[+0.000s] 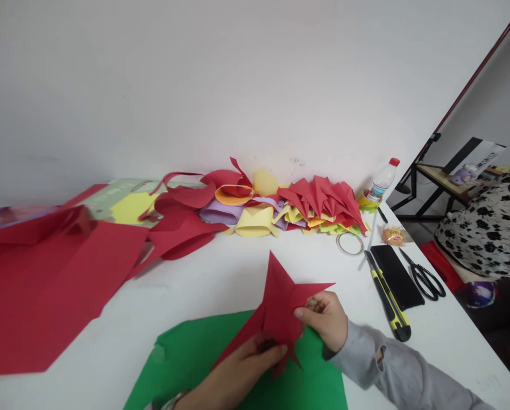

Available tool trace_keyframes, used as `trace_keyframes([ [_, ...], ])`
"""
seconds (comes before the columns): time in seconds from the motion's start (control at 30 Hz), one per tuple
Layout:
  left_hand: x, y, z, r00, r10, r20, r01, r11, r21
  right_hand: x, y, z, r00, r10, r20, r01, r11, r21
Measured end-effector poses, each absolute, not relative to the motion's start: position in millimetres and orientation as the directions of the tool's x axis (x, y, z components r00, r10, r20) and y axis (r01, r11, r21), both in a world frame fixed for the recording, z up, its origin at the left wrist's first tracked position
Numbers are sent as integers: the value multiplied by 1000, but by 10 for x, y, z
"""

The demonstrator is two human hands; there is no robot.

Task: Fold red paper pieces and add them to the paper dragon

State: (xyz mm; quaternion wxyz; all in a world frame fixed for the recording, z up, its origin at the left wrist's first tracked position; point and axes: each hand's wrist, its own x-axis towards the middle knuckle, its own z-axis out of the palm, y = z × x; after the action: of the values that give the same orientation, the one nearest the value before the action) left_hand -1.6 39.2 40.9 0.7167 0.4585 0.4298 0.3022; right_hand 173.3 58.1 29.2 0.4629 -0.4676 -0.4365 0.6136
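A folded red paper star is held up between both hands, its points spread and one pointing upward. My left hand grips its lower edge with the thumb across the front. Higher up, my right hand pinches the star's right side between thumb and fingers. Beneath both hands lies a sheet of green paper on the white table. Parts of the star's lower points and left side are covered by my left hand.
Large red paper covers the left. Along the wall sit rolled paper pieces and stacked red stars. At right are a bottle, tape roll, utility knife, black flat object, scissors and wrapped snack.
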Motion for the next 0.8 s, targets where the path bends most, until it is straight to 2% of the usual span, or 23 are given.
trace_keyframes([
  [0.1, -7, 415, 445, 445, 811, -379, -14, 430, 903, 1735, 597, 323, -115, 978, -173, -156, -189, -969],
  [0.23, 17, 436, 551, 356, 832, -425, -80, 480, 874, 1749, 602, 340, -58, 987, -149, -140, -156, -978],
  [0.37, 31, 430, 580, 235, 869, -436, -236, 486, 842, 1767, 598, 317, -65, 988, -137, -145, -145, -979],
  [0.47, 45, 435, 592, 179, 881, -438, -417, 472, 777, 1764, 599, 283, -117, 980, -163, -204, -184, -962],
  [0.6, 51, 452, 603, 238, 843, -482, -562, 524, 640, 1721, 585, 245, -182, 959, -217, -356, -270, -895],
  [0.8, 33, 453, 548, 340, 789, -512, -594, 602, 533, 1675, 554, 239, -208, 941, -265, -471, -334, -816],
])
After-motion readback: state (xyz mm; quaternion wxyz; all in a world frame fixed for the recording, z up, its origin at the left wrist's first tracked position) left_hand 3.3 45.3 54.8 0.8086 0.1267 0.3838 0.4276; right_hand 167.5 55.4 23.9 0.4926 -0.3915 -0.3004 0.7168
